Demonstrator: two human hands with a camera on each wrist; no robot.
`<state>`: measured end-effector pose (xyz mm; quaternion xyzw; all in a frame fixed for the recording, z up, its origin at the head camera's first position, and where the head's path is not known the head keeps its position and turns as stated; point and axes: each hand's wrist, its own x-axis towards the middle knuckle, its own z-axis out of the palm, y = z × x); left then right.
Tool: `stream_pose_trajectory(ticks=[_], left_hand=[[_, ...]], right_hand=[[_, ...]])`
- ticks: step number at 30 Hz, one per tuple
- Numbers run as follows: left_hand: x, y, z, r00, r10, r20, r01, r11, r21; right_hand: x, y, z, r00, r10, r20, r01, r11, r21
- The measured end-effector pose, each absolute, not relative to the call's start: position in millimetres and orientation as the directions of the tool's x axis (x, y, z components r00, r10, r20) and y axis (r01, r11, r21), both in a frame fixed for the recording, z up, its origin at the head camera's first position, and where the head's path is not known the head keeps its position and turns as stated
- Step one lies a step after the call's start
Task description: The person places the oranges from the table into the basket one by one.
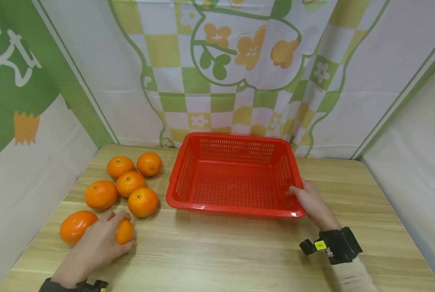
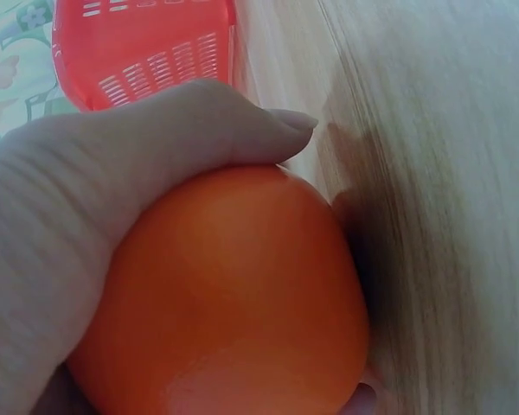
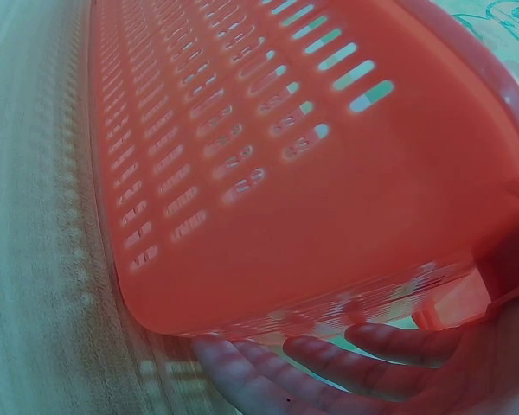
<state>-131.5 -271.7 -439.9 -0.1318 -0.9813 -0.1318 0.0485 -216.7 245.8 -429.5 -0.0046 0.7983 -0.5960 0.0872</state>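
Note:
My left hand (image 1: 98,244) holds an orange (image 1: 124,232) low over the table's left side, with fingers over its top and the thumb on its near side. In the left wrist view this orange (image 2: 233,294) is smooth and large beneath the thumb. My right hand (image 1: 314,207) grips the right side of a red plastic basket (image 1: 235,210), thumb over the rim and inside. The right wrist view shows its fingers (image 3: 363,367) spread along the outside of the slotted wall. Nothing lies in the basket, which stands at the middle back of the table.
Left of the basket, several more oranges (image 1: 130,183) sit in a loose group. One orange (image 1: 78,227) lies right beside the left hand. A wood-grain table (image 1: 217,251) carries everything. Patterned curtain cloth (image 1: 235,101) hangs close behind the basket, with cloth walls at both sides.

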Motion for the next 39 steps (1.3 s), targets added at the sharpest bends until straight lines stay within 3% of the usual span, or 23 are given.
stream_pose_trajectory(ticks=[39], left_hand=[[-126, -269, -430, -0.922, 0.303, 0.239, 0.354, 0.912, 0.207]], right_hand=[[-215, 246, -427, -0.984, -0.109, -0.144, 0.106, 0.300, -0.948]])
